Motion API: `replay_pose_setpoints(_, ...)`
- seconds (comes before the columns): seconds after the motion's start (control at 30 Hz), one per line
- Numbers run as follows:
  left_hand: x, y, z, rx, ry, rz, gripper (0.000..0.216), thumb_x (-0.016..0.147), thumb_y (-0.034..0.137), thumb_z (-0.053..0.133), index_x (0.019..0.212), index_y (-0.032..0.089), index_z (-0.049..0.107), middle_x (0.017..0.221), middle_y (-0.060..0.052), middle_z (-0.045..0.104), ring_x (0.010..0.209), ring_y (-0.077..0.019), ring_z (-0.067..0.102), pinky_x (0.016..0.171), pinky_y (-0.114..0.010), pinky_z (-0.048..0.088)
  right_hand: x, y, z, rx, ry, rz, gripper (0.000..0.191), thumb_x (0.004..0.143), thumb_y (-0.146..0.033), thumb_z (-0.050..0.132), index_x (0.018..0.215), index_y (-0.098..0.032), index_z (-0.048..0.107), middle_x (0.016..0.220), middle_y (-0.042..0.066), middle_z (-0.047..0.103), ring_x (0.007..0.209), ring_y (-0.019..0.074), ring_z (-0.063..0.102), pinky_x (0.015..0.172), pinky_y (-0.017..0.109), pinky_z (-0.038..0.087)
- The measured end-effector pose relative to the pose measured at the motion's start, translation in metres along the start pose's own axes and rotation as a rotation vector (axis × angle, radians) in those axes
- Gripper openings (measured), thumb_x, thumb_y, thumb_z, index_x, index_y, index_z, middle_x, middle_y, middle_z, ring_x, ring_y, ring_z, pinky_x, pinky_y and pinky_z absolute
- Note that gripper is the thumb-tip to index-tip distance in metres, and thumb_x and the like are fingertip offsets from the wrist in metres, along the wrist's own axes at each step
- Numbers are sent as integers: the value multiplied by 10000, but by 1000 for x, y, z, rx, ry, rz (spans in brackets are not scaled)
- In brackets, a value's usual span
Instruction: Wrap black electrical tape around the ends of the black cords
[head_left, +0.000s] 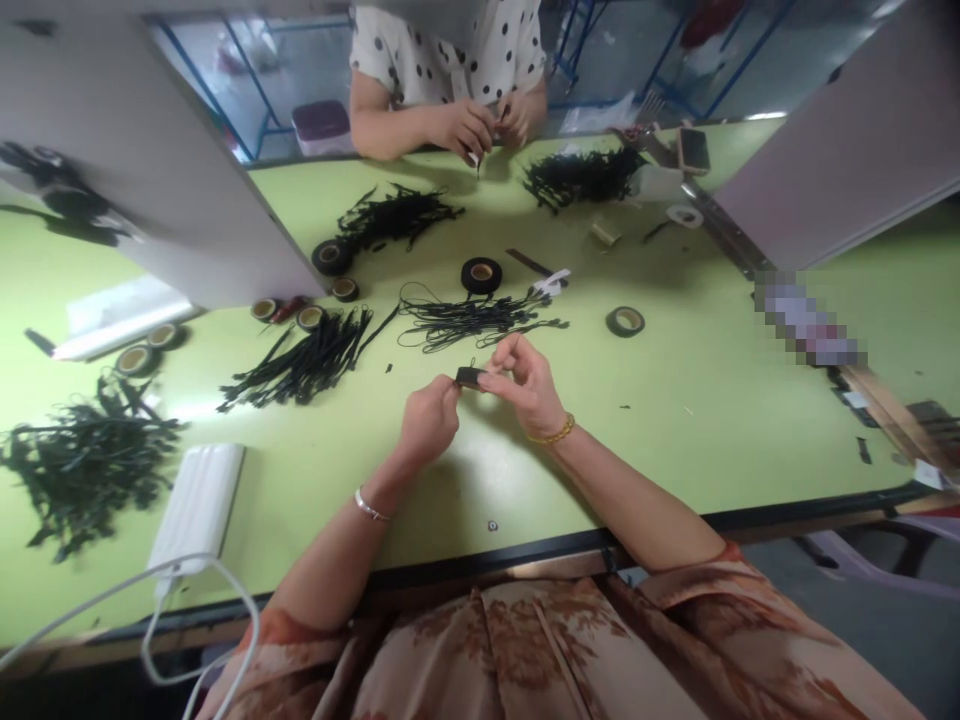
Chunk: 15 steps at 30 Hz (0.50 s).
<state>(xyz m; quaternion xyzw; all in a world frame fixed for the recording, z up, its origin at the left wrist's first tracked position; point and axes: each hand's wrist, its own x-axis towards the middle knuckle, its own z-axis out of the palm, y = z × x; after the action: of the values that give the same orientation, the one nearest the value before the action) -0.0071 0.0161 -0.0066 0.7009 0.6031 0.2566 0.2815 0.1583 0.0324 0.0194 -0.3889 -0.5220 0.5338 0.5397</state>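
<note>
Over the green table (675, 420), my left hand (429, 418) and my right hand (525, 385) pinch a small black wired piece (469, 377) between them, each gripping one end. A thin black loop of wire sticks up from it. Just beyond my hands lies a loose bunch of thin black wires (480, 315). To the left of it rests a thicker bundle of black cable pieces (304, 362).
Black tape rolls (481, 274) and a greenish roll (625, 321) sit mid-table. A white power bank (199, 505) with cable lies near left. More black bundles lie at far left (82, 460) and far side. A person in a dotted top (450, 50) works opposite. Grey dividers stand either side.
</note>
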Motion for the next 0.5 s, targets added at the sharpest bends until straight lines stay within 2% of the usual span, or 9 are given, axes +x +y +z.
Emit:
replay_pose_setpoints(0.17,5,-3,-3,-695,-31,-206,208,869,388,492,791,196,513,544,78,335,450,-73,264,448,-209,218,4,8,-6,-162,-67,-70,377,738,-461,737,837,-229,456,681,-37,519,620,129,480,633,298,426)
replay_pose_setpoints(0.27,8,-4,-3,-905,-56,-275,271,811,444,573,746,200,472,527,100,266,424,-54,171,419,-206,140,6,13,-9,-274,-134,-113,349,772,-461,709,843,-230,458,673,-27,560,628,141,506,674,320,441)
replay_pose_setpoints(0.37,7,-5,-5,-811,-33,-227,318,782,477,617,722,191,492,513,93,312,434,-52,219,432,-203,171,7,13,-9,-393,-185,-126,307,828,-477,648,897,-221,493,698,-11,603,647,151,551,693,328,448)
replay_pose_setpoints(0.5,2,-3,-7,-429,6,-47,270,832,416,563,705,177,559,542,50,460,504,-80,379,512,-215,308,7,9,-8,-473,-165,10,377,944,-545,439,1055,-209,567,684,-7,608,650,159,579,685,326,446)
